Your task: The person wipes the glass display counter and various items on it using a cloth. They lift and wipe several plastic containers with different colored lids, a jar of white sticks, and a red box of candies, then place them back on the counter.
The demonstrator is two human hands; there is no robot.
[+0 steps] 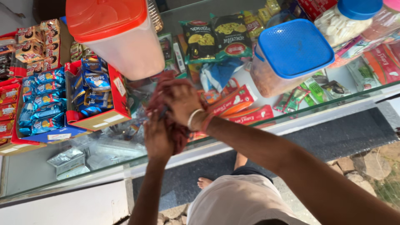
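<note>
**Both hands bunch a dark red cloth over the glass tabletop**

Head view: the right hand [180, 102] lies over a dark red cloth [177, 135], fingers curled down onto it, a pale band at the wrist. The left hand [157, 137] comes up from below and closes around the cloth's near side, so the cloth is squeezed between the two hands, probably to keep it wadded in one bundle. It sits just above the near edge of the glass tabletop [33, 166], about mid-scene.

A tub with an orange lid [118, 35] stands just beyond the hands. To the right, a clear square tub with a blue lid [287, 54] holds brownish snacks, and a round jar with a blue cap [348, 18] holds white pieces at the far right. To the left, an open red carton [109, 112] is packed upright with blue wrapped biscuits. Dark green and yellow snack packets [216, 37] lie far centre; flat red boxes [241, 106] lie under the glass just right of the hands.
</note>
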